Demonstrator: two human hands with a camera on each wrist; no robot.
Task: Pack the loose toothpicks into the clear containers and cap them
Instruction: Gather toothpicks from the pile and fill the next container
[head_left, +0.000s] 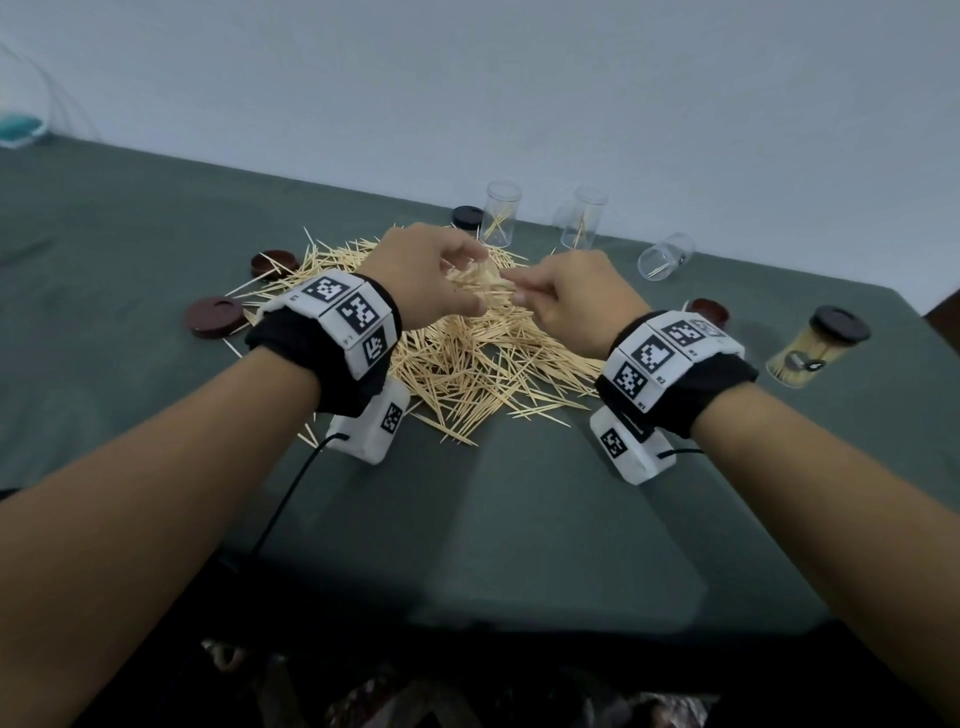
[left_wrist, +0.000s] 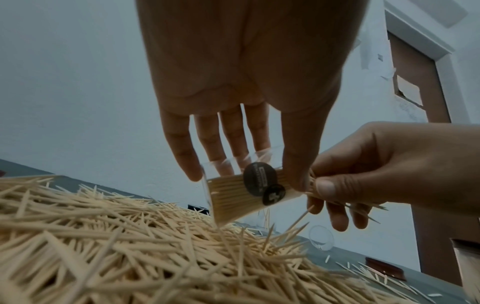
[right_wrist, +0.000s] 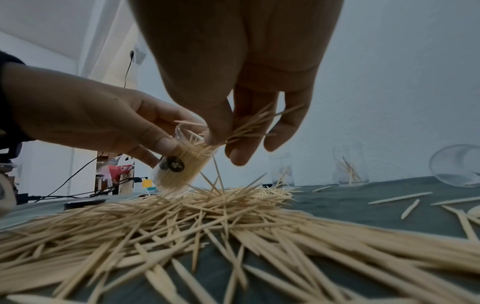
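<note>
A big pile of loose toothpicks (head_left: 467, 364) lies mid-table on the green cloth. Above it my left hand (head_left: 441, 270) grips a clear container (left_wrist: 233, 193), tilted with its mouth toward the right and partly filled with aligned toothpicks. In the right wrist view the same container (right_wrist: 179, 174) hovers just over the pile (right_wrist: 207, 205). My right hand (head_left: 561, 296) pinches a small bundle of toothpicks (right_wrist: 249, 125) right at the container's mouth. A few sticks poke out crooked or hang below it.
Behind the pile stand two upright clear containers (head_left: 501, 213) (head_left: 584, 218), each holding a few sticks; a third (head_left: 667, 257) lies on its side. A full capped container (head_left: 810, 348) lies at the right. Several loose lids, such as a brown one (head_left: 215, 317), ring the pile.
</note>
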